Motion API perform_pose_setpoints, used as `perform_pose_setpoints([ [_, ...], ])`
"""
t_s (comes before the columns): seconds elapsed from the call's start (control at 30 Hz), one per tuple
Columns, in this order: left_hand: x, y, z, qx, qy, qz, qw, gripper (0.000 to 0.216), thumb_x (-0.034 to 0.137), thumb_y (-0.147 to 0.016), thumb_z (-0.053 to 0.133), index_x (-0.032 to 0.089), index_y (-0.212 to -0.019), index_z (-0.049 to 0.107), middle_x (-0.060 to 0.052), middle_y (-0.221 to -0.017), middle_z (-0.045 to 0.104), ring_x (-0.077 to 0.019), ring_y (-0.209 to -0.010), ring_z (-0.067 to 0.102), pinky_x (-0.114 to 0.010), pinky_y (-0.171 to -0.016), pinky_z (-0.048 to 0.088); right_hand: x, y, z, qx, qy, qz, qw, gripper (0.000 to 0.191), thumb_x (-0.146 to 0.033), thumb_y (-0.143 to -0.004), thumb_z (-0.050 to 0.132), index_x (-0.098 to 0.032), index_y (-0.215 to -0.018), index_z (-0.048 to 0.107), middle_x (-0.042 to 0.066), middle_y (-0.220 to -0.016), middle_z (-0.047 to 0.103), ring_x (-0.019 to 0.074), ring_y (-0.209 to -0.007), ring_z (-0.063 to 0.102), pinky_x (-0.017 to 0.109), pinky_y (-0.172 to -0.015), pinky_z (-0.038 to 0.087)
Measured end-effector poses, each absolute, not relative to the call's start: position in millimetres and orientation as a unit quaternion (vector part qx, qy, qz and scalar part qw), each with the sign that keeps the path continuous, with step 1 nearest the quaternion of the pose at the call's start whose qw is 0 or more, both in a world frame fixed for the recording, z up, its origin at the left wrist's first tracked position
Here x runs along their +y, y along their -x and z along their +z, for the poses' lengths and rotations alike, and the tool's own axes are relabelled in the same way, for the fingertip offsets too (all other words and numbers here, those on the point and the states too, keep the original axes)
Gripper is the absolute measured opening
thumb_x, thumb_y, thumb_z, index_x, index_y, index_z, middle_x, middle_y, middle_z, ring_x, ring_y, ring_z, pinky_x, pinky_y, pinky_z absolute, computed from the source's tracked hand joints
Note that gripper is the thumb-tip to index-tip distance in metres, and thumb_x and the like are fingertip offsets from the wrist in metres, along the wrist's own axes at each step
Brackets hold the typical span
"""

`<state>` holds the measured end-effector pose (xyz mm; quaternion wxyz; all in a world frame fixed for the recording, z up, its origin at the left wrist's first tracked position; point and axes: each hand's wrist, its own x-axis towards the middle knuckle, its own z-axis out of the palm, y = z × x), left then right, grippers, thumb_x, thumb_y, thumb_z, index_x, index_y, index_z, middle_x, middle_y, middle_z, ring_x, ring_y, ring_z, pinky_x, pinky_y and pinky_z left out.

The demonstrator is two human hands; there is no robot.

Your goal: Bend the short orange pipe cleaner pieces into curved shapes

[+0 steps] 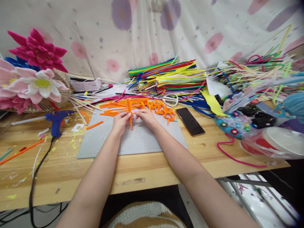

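Note:
Over a grey cutting mat (pixel 99 142), my left hand (pixel 120 122) pinches an orange pipe cleaner (pixel 129 106) bent into a narrow upright loop, its tail hanging below the fingers. Close on the right, my right hand (pixel 145 116) has its fingertips pressed together at the same piece, near the base of the loop. What exactly the right fingertips grip is too small to make out. Just behind both hands lies a heap of orange pipe cleaners (pixel 163 109), some straight and some bent into curls.
White-handled scissors (pixel 171 100) and a black phone (pixel 190 121) lie right of the heap. A blue glue gun (pixel 56 122) rests at left, its cord over the table edge. Bundled coloured pipe cleaners (pixel 171 74) line the back. Felt-like flowers (pixel 39 52) stand left; a plastic tub (pixel 277 142) sits right.

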<state>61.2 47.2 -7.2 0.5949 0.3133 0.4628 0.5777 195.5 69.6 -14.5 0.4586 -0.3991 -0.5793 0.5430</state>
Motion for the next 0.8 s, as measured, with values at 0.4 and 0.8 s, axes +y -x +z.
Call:
perform_pose_setpoints([
  [0.4, 47, -58, 1, 0.479, -0.272, 0.568, 0.612, 0.006, 0.010, -0.061, 0.068, 0.012, -0.063, 0.062, -0.001, -0.058, 0.060, -0.0081, -0.052, 0.056, -0.027, -0.067, 0.051, 61, -184, -8, -0.544, 0.376, 0.543, 0.518, 0.033, -0.044, -0.066, 0.058, -0.016, -0.048, 0.054, -0.004, -0.045, 0.034, 0.0074, -0.050, 0.032, 0.024, -0.052, 0.026],
  [0.8, 48, -67, -9, 0.478, -0.359, 0.569, 0.565, 0.022, 0.024, -0.048, 0.077, 0.012, -0.064, 0.066, -0.001, -0.060, 0.063, -0.0098, -0.053, 0.056, -0.023, -0.056, 0.046, 60, -184, -2, -0.657, 0.350, 0.453, 0.490, 0.040, -0.050, -0.069, 0.057, -0.017, -0.047, 0.051, 0.000, -0.055, 0.051, 0.0110, -0.060, 0.046, 0.025, -0.062, 0.035],
])
